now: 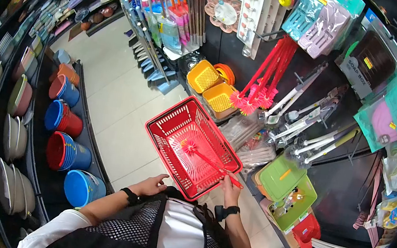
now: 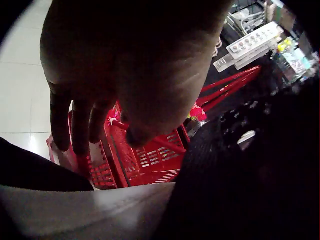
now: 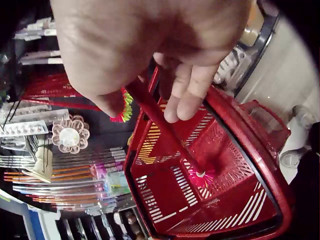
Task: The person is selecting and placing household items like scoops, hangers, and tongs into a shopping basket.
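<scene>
Head view — right hand (image 1: 230, 192) grips red long-handled plastic brush (image 1: 211, 163), bristles mid-basket, handle across right corner of red slotted plastic basket (image 1: 164, 134); left hand (image 1: 149, 186) open nearby — lower gently, release once supported.

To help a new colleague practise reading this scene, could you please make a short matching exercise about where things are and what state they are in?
Things:
1. Long-handled brush
2. Left hand
3. Soap box package
4. Blue bucket

Places and states:
A. On the shelf at the person's left
B. Held in the right hand, its head over the basket
C. Hanging at the person's right
D. Holding nothing

Pairs: 1-B, 2-D, 3-C, 4-A
</scene>
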A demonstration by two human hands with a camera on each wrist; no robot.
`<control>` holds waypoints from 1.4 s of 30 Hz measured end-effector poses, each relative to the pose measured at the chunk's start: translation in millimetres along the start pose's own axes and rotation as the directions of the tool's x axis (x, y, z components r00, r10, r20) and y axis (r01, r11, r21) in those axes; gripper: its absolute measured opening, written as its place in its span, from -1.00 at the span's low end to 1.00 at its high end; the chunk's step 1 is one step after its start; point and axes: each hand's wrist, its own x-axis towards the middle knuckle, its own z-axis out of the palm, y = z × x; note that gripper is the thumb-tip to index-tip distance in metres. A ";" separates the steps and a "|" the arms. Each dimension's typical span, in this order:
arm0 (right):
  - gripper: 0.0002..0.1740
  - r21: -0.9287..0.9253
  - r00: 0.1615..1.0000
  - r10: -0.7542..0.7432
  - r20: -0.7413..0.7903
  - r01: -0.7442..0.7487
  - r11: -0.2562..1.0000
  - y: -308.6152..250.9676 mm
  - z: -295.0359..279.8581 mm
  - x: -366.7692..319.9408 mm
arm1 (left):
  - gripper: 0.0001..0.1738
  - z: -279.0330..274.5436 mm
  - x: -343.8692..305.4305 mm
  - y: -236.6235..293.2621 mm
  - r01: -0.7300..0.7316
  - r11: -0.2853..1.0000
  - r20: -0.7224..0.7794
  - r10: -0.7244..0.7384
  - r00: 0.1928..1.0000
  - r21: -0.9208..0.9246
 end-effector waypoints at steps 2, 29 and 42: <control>-0.54 0.109 0.999 0.009 -0.041 -0.005 0.994 8.0 -14.0 -8.6 | -0.29 -0.3 5.7 -7.0 -0.005 1.000 0.012 0.005 1.000 -0.011; -0.62 0.103 0.818 -0.031 -0.574 0.110 0.989 -24.0 -28.4 -73.2 | -0.30 -28.3 51.9 -49.2 -0.194 0.977 0.065 0.200 0.978 -0.084; -0.63 -0.459 0.762 -0.488 -0.426 0.283 0.842 -85.1 -93.8 -67.1 | -0.32 -3.7 46.9 -30.0 -0.153 0.987 -0.086 0.149 0.985 -0.048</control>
